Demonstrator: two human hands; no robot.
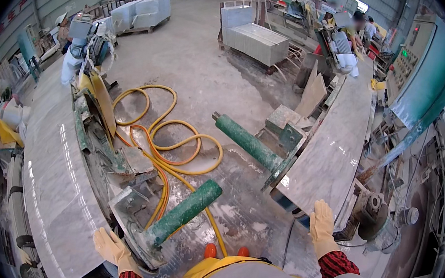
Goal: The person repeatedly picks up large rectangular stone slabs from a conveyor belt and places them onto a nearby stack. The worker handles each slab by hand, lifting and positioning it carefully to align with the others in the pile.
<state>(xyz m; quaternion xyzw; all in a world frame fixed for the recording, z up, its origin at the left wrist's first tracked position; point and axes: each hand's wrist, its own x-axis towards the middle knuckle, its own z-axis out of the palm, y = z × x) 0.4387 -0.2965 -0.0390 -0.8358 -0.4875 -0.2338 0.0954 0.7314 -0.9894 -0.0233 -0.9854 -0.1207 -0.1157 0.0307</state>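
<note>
Cream rubber gloves cover both my hands. At the lower left, my left hand (113, 249) lies with outstretched fingers on the near corner of a long, polished grey-white stone slab (53, 185). My right hand (322, 228) rests with its fingers extended on the near end of a second pale marbled slab (339, 136), to the right. Neither hand is wrapped round anything. Between the two slabs, a green cylinder (186, 209) sticks out from the left machine and another green cylinder (247, 142) from the right one.
Yellow hoses (177, 147) lie looped on the wet floor ahead of my orange boots (211, 250). A green control cabinet (425, 69) stands at the right. Farther off are stacked stone blocks (257, 40), machine heads (342, 45) over the slabs, and people (369, 29) at work.
</note>
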